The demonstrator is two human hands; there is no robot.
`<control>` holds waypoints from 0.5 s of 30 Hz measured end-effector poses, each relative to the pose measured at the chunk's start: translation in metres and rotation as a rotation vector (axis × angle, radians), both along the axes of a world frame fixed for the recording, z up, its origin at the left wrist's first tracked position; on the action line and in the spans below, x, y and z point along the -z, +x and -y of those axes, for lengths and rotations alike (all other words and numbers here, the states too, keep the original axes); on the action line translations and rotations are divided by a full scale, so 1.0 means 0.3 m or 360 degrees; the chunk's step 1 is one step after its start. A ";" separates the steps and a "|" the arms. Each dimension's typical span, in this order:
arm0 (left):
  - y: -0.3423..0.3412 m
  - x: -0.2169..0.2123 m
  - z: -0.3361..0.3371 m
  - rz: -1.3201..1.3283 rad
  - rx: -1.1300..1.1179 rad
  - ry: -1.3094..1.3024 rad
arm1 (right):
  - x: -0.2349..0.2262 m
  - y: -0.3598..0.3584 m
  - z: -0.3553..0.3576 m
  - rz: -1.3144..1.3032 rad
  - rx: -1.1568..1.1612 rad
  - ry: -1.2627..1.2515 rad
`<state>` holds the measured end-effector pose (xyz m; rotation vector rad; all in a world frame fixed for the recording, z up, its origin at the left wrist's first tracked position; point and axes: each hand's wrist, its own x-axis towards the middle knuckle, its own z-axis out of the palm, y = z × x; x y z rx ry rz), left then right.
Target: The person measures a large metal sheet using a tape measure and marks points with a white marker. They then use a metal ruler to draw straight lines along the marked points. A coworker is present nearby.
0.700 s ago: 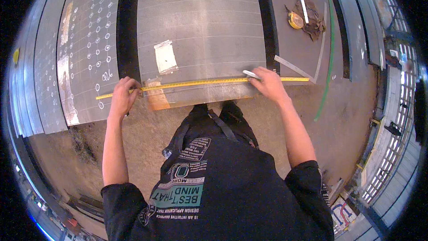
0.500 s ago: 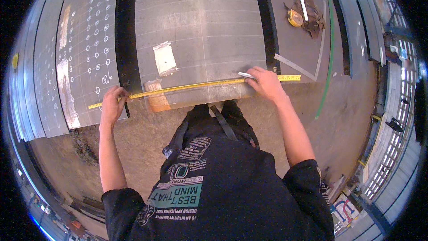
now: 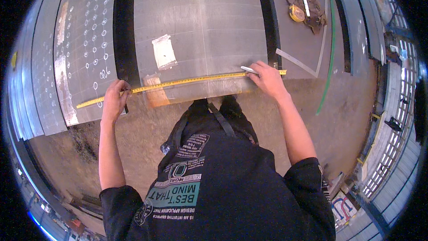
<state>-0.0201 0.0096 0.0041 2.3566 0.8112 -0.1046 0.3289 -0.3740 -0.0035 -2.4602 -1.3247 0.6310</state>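
Stretching a long yellow measuring tape (image 3: 178,82) across the near edge of a large grey sheet-metal plate (image 3: 200,27), the person stood over the floor.

The left hand (image 3: 114,100), at nine o'clock of the plate, had its fingers curled down on the tape, pinning it; the right hand (image 3: 266,78), at four o'clock, pressed the tape's other end while gripping a thin white marker (image 3: 248,69) between closed fingers. A grey plate with white chalk circles (image 3: 84,53) lay at ten o'clock, a steel L-shaped square (image 3: 307,64) at two o'clock, near a brown pouch (image 3: 312,6).
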 end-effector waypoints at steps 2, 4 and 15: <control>0.021 0.009 0.024 0.0035 0.0105 0.0035 | 0.006 -0.002 0.003 -0.0004 0.0013 0.0016; 0.049 0.024 0.045 0.0080 0.0244 0.0108 | 0.002 -0.008 -0.001 -0.0023 0.0061 0.0006; 0.109 0.031 0.079 0.0053 0.0232 -0.0021 | -0.002 -0.004 0.018 -0.0147 0.0172 0.0030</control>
